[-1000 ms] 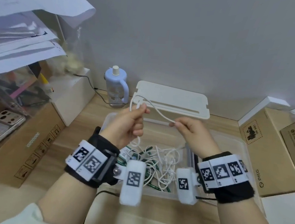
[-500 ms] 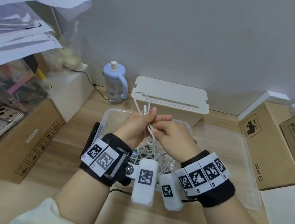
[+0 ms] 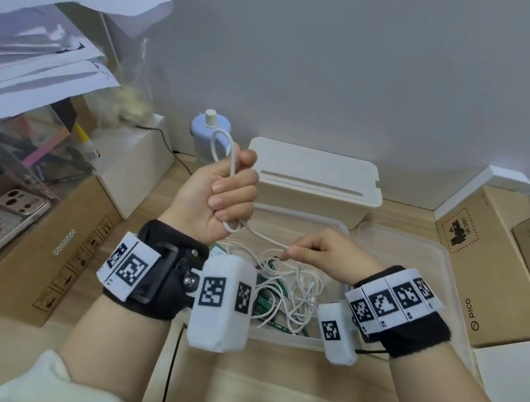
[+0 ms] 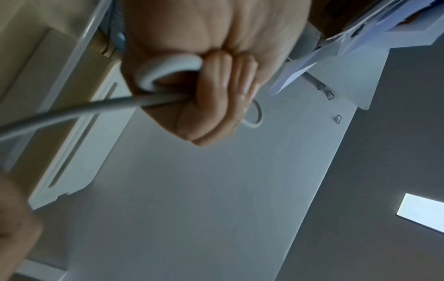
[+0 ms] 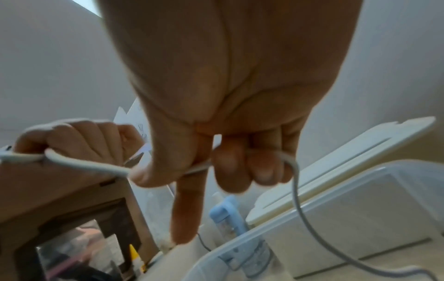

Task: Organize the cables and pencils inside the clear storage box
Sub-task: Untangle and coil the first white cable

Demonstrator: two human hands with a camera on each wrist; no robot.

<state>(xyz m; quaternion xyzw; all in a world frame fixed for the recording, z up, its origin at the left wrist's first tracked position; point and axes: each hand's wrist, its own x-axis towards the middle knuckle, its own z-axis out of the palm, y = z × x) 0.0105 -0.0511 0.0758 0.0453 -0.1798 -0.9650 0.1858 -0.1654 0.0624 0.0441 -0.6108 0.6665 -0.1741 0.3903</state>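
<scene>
My left hand (image 3: 226, 194) is a raised fist around folded loops of a white cable (image 3: 262, 237); one loop sticks out above the fist, another below it. In the left wrist view the cable (image 4: 153, 76) curls out from under my curled fingers (image 4: 225, 89). My right hand (image 3: 319, 257) pinches the same cable lower down, just above the clear storage box (image 3: 344, 229). The right wrist view shows the cable (image 5: 96, 167) running through that pinch and down into the box (image 5: 360, 178). More white cables (image 3: 298, 286) and green pencils (image 3: 265, 302) lie tangled inside the box.
The clear lid (image 3: 411, 263) lies right of the box. A cream lidded box (image 3: 316, 179) and a blue bottle (image 3: 206, 126) stand behind it. Cardboard boxes sit at the left (image 3: 47, 247) and right (image 3: 490, 266). A phone (image 3: 5, 221) and stacked papers (image 3: 41, 50) are at the left.
My hands were together at the cable half a second ago. Now the left fist has risen with the loops and the right hand has dropped lower right, drawing out a length of cable.
</scene>
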